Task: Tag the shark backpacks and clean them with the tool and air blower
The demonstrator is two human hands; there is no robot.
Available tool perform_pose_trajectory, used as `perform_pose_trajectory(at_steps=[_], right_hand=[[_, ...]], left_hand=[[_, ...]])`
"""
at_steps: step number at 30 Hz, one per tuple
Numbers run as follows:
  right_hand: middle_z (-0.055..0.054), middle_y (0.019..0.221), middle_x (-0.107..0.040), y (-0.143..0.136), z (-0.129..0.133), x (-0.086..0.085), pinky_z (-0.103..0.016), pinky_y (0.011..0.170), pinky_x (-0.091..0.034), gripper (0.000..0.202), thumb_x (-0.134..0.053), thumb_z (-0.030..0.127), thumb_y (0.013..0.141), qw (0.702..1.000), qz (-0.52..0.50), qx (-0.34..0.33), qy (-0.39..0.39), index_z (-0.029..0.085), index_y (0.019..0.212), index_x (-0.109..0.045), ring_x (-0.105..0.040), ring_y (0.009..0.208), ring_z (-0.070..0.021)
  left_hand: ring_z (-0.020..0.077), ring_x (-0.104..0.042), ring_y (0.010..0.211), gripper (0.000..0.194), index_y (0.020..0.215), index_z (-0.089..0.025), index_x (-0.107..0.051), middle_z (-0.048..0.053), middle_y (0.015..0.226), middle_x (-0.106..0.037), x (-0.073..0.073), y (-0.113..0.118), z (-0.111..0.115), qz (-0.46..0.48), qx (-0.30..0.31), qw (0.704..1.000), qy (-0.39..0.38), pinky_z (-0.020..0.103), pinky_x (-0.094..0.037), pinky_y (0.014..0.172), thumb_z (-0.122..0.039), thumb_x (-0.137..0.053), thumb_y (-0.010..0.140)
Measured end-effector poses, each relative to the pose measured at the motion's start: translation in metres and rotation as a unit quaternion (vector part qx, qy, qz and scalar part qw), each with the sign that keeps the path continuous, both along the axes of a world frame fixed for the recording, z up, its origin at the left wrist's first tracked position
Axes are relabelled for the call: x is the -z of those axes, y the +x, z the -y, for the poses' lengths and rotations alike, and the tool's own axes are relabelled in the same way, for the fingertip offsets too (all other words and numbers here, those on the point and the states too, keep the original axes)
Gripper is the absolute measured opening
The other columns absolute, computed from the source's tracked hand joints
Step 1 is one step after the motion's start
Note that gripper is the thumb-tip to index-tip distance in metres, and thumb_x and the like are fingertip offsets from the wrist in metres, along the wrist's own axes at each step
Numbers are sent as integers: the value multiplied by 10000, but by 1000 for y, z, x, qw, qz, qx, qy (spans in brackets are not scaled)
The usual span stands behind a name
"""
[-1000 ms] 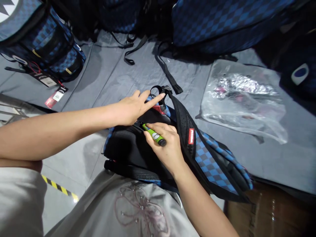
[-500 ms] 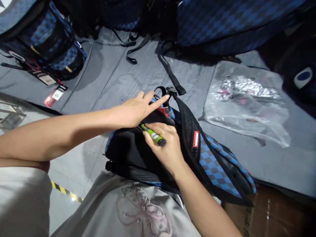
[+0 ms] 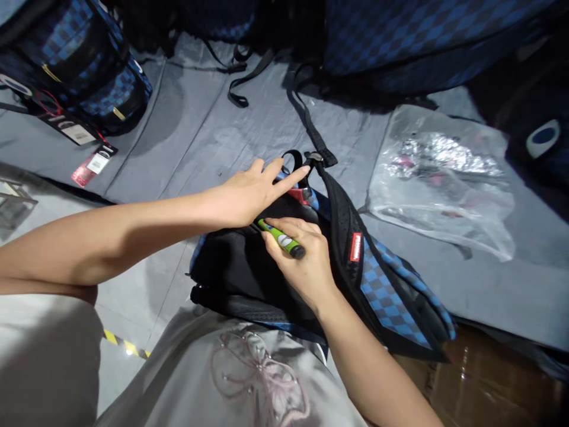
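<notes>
- The table (image 3: 182,124) runs in front of you under a smooth grey, lightly creased cover.
- The backpack (image 3: 249,270) you are working on lies across your lap against the table edge: soft black fabric, with blue-and-black checks on its side. The work looks underway, but you can't judge how much is finished or left, since the contact spot is hidden.
- The clear plastic bag (image 3: 444,190), thin, crinkled and shiny, rests on the table to the right.
- Your left hand (image 3: 249,196) lies over the backpack's upper part, visible fingers spread; its thumb is hidden, so whether it pinches anything can't be told.
- Your right hand (image 3: 306,252) pinches the green tool between thumb and fingers.
- The green tool (image 3: 283,238) is slim, pen-shaped and black-ended, its far end out of sight near your left hand.
- The red label (image 3: 355,247) is a small flat rectangle on the shoulder strap.
</notes>
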State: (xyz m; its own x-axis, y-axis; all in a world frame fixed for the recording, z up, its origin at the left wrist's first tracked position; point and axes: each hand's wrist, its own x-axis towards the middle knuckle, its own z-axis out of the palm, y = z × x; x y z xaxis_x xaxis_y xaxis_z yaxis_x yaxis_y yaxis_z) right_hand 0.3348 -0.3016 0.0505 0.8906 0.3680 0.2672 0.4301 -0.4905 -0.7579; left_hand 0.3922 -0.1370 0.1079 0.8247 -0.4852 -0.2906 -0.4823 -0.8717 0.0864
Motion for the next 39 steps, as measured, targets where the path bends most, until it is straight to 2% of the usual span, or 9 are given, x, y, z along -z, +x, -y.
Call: perform_pose_trajectory(at_steps=[12, 16, 19, 29, 32, 34, 36, 37, 39], right_hand=[[-42, 1002, -756, 0, 1, -1, -400, 881, -492, 159, -656, 268, 877, 1000, -6, -14, 5, 244, 1017, -728, -696, 941, -222], [-53, 1000, -753, 0, 2, 0, -397, 871, -487, 160, -662, 254, 877, 1000, 5, 8, 9, 224, 1020, -728, -693, 944, -221], [-47, 1001, -754, 0, 2, 1, -388, 878, -484, 166, -671, 240, 873, 1000, -1, -25, 19, 223, 1028, -727, -694, 942, -213], [-45, 971, -766, 1, -12, -1, -351, 873, -477, 139, -712, 252, 839, 999, -37, 12, 13, 218, 968, -749, -697, 918, -199], [-40, 940, -768, 5, -11, -11, -336, 893, -490, 98, -705, 248, 835, 996, -75, 6, 56, 202, 910, -748, -705, 919, -188], [-43, 963, -767, 4, 3, -30, -305, 880, -519, 98, -665, 247, 859, 985, -107, -35, 132, 190, 896, -735, -710, 923, -171], [-46, 1057, -757, -1, 33, -51, -304, 906, -530, 124, -601, 232, 885, 977, -78, -46, 194, 196, 922, -714, -701, 990, -169], [-43, 1103, -746, -3, 53, -59, -323, 940, -523, 140, -569, 214, 890, 979, -34, -19, 202, 204, 940, -700, -689, 1035, -176], [-35, 1119, -737, 1, 103, -61, -377, 989, -498, 203, -506, 157, 883, 981, 70, 106, 144, 220, 975, -675, -668, 1079, -196]], left_hand=[[336, -400, 1243, 992, 1586, -265, 17, 184, 1592, -177, -7, -3, 3, 0, -5, 1000, 18, 392, -468, 896, -175, -600, 816], [340, -409, 1247, 960, 1589, -254, -9, 189, 1597, -180, -6, -4, 3, 3, -7, 1000, 16, 386, -470, 892, -164, -582, 825], [339, -418, 1248, 947, 1590, -251, -8, 191, 1596, -190, -5, -3, 2, 12, -6, 1000, 11, 387, -475, 891, -168, -570, 833], [328, -450, 1251, 939, 1589, -222, 22, 199, 1572, -230, 8, -3, -11, 79, 36, 996, 6, 429, -490, 959, -70, -502, 826], [366, -452, 1256, 990, 1593, -220, 14, 213, 1571, -232, 14, 2, -15, 84, 40, 995, 18, 446, -515, 932, -80, -556, 796], [388, -439, 1273, 1031, 1595, -218, 8, 213, 1573, -232, 16, 4, -16, 87, 41, 995, 22, 454, -523, 934, -94, -604, 775], [390, -437, 1283, 1044, 1597, -221, 9, 208, 1572, -240, 17, 2, -16, 90, 38, 995, 26, 462, -516, 961, -95, -619, 773], [389, -439, 1284, 1046, 1597, -230, 15, 203, 1572, -243, 18, 1, -15, 92, 34, 995, 28, 467, -513, 971, -89, -616, 774], [387, -437, 1291, 1053, 1595, -246, 34, 193, 1578, -237, 19, -2, -14, 96, 28, 994, 32, 474, -511, 979, -73, -606, 776]])
